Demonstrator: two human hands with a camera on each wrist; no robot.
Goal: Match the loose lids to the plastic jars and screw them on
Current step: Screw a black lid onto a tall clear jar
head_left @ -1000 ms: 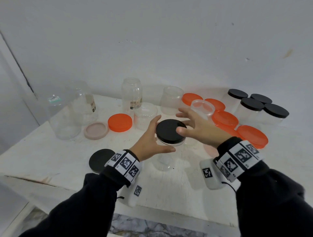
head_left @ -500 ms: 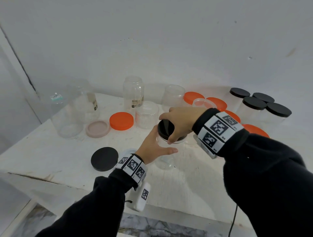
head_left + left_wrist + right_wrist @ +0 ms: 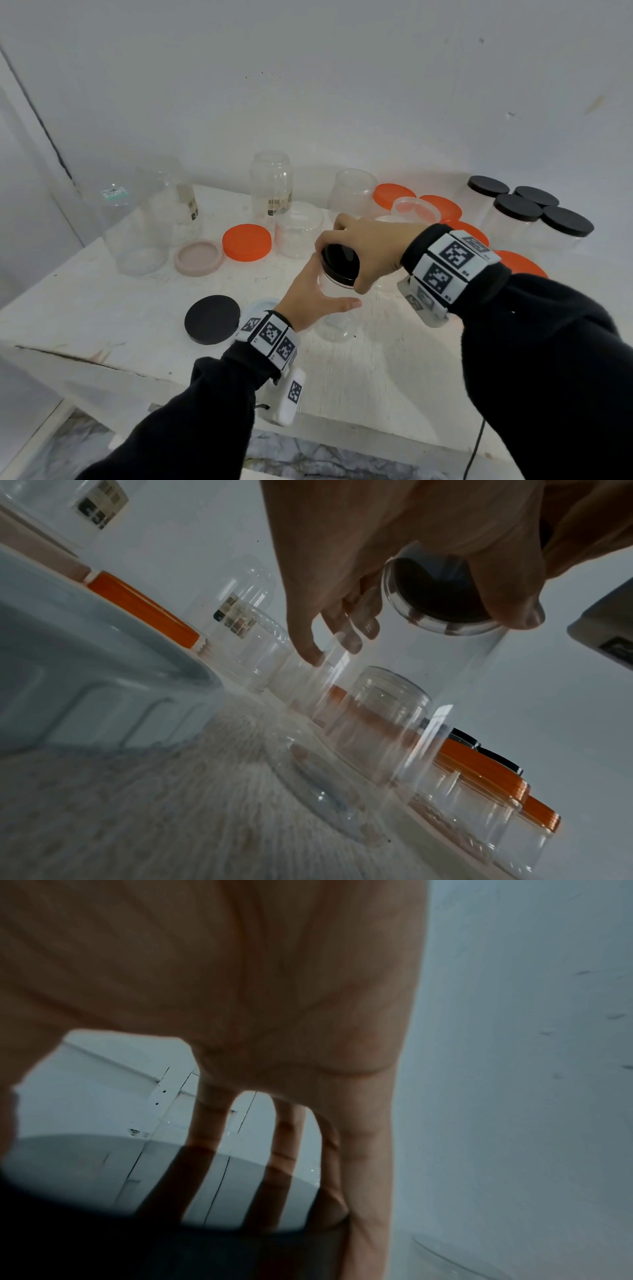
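Hands busy: right hand [image 3: 368, 251] regripped black lid [image 3: 339, 262], twisting clockwise toward 3 o'clock; left hand [image 3: 313, 294] clasped clear jar [image 3: 334, 310], nearly sealed.

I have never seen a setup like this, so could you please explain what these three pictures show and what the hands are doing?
No machine here: a person wears three cameras. The head view looks down at a white table; the two wrist views look along each hand. The left hand holds a clear jar steady; the right hand grips a black lid on the jar's mouth. On the table lie a loose black lid, an orange lid, a pinkish lid, open clear jars, and four black-capped jars at the far right. The checkered wristbands are markers.
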